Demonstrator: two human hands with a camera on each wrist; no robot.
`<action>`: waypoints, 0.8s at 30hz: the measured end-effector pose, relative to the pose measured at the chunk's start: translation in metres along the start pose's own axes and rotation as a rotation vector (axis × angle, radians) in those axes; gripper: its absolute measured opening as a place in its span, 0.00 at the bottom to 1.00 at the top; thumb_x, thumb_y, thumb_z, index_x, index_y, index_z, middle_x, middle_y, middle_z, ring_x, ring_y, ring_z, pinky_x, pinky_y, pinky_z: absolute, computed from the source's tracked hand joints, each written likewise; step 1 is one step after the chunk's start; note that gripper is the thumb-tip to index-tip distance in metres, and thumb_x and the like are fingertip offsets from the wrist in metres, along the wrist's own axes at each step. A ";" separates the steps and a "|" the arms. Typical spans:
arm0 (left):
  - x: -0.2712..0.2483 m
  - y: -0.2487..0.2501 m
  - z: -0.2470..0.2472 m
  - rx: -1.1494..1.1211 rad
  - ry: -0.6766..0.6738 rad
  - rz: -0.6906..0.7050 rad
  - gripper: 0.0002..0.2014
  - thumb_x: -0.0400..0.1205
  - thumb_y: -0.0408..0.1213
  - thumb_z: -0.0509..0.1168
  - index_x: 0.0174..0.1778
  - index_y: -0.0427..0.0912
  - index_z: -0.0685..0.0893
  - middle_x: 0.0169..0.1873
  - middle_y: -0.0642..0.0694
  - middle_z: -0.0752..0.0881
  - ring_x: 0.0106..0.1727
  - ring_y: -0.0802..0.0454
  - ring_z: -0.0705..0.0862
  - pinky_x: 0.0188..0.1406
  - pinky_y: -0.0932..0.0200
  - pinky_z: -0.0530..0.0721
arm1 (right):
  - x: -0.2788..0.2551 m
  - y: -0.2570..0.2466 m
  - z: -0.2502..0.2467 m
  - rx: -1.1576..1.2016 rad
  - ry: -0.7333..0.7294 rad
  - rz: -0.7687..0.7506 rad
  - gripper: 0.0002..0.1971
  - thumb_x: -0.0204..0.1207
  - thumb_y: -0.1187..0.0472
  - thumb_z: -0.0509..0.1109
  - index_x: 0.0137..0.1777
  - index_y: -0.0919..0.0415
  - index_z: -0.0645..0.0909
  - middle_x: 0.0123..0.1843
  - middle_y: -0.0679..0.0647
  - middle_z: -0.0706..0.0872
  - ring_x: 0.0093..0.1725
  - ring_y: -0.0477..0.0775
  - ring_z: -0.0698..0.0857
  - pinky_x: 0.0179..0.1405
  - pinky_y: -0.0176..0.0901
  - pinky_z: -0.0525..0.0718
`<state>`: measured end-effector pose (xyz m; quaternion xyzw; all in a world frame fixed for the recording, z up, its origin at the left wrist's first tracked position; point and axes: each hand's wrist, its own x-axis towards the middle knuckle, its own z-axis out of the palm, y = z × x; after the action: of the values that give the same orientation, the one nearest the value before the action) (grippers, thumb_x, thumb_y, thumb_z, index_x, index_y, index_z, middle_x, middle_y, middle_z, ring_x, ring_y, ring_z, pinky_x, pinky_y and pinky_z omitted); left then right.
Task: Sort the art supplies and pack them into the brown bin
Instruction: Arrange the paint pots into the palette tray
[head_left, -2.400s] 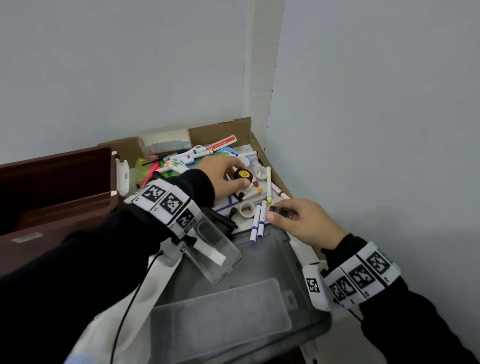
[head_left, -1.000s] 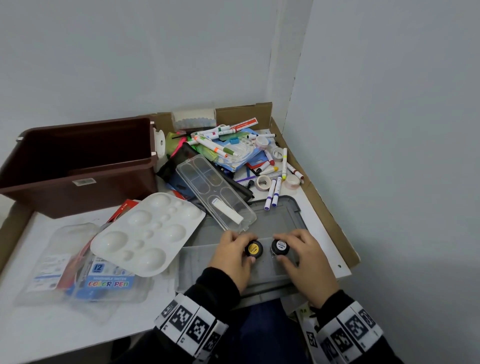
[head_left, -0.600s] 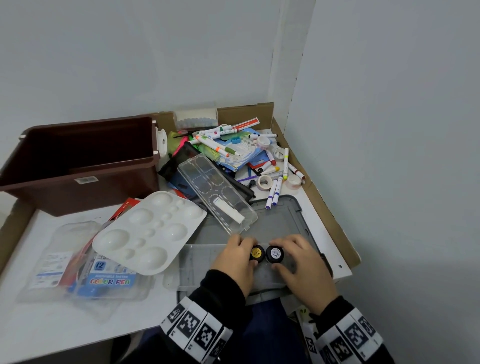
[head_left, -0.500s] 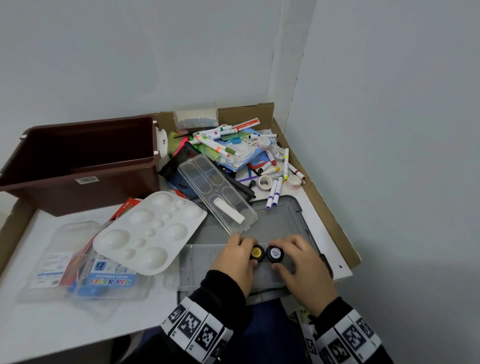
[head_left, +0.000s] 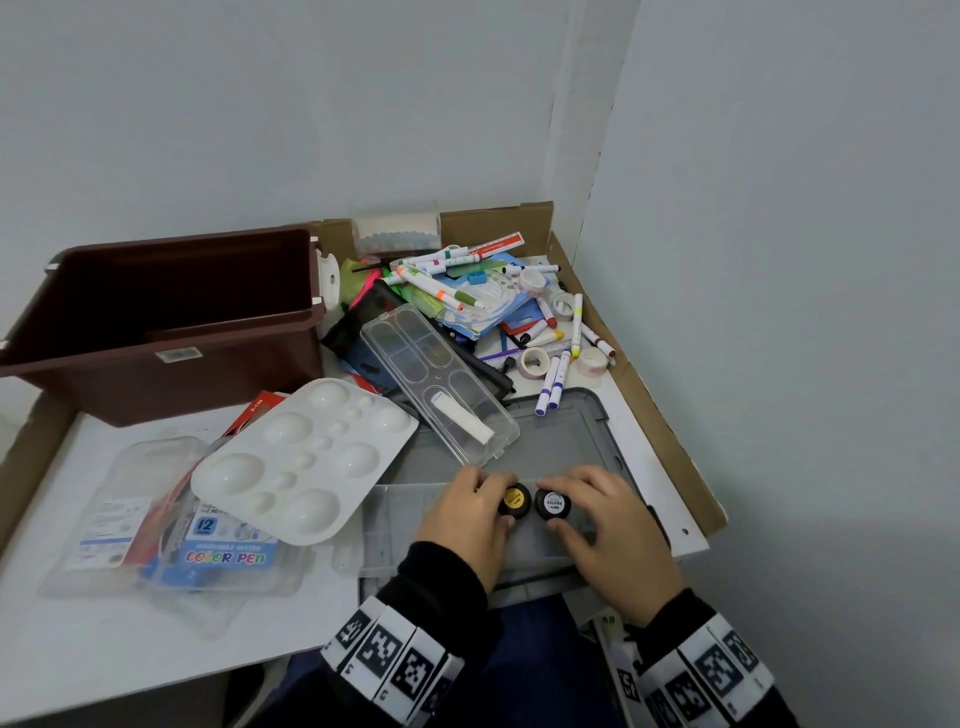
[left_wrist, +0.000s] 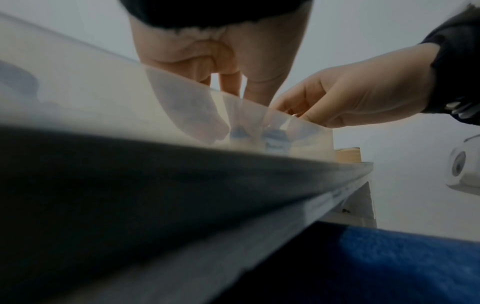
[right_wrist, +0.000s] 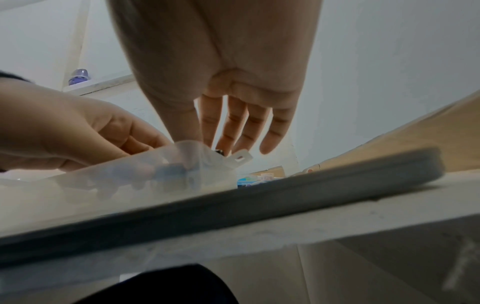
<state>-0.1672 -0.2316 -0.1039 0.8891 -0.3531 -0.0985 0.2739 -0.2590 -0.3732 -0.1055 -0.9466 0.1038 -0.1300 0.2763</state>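
My left hand (head_left: 496, 501) pinches a small black paint jar with a yellow label (head_left: 513, 500). Beside it my right hand (head_left: 563, 508) pinches a black jar with a white label (head_left: 552, 502). The two jars stand nearly touching, inside a shallow clear plastic box (head_left: 395, 519) that lies on a grey lid (head_left: 566, 431). In the right wrist view my right hand's fingers (right_wrist: 233, 131) reach down behind the clear box wall (right_wrist: 145, 170), and the left hand (right_wrist: 78, 127) is curled at the left. The brown bin (head_left: 171, 332) stands open at the far left.
A white paint palette (head_left: 306, 462) leans on a colour pen pack (head_left: 218, 551). A clear divided case (head_left: 436, 384) lies between the bin and the lid. Markers (head_left: 441, 291), tape rolls (head_left: 535, 358) and cards fill the far corner, against a cardboard edge (head_left: 670, 447) and the walls.
Both hands carried the jars from the far pile to the near clear box, then drew them together. In the last half second they have hardly moved.
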 end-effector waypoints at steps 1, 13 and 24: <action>0.000 0.000 0.000 0.010 0.007 -0.002 0.18 0.81 0.38 0.60 0.68 0.51 0.73 0.58 0.50 0.73 0.57 0.52 0.75 0.46 0.69 0.69 | 0.000 0.001 0.000 -0.005 0.005 0.004 0.18 0.71 0.64 0.73 0.61 0.52 0.82 0.55 0.46 0.82 0.55 0.47 0.77 0.56 0.40 0.75; 0.004 0.000 0.000 0.087 -0.004 0.024 0.20 0.79 0.37 0.63 0.68 0.51 0.74 0.58 0.49 0.73 0.58 0.51 0.74 0.44 0.65 0.69 | 0.005 0.005 0.000 0.015 -0.028 0.086 0.18 0.73 0.61 0.73 0.63 0.53 0.83 0.52 0.45 0.76 0.55 0.46 0.74 0.56 0.33 0.69; -0.006 -0.001 -0.016 -0.004 0.012 -0.022 0.19 0.79 0.31 0.58 0.65 0.48 0.73 0.52 0.49 0.75 0.55 0.50 0.76 0.50 0.61 0.74 | 0.019 0.002 -0.024 -0.039 -0.270 0.057 0.17 0.78 0.55 0.67 0.67 0.50 0.78 0.60 0.46 0.80 0.55 0.41 0.77 0.57 0.30 0.73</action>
<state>-0.1657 -0.2202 -0.0911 0.8929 -0.3417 -0.0970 0.2768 -0.2484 -0.3916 -0.0832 -0.9573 0.0952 0.0083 0.2728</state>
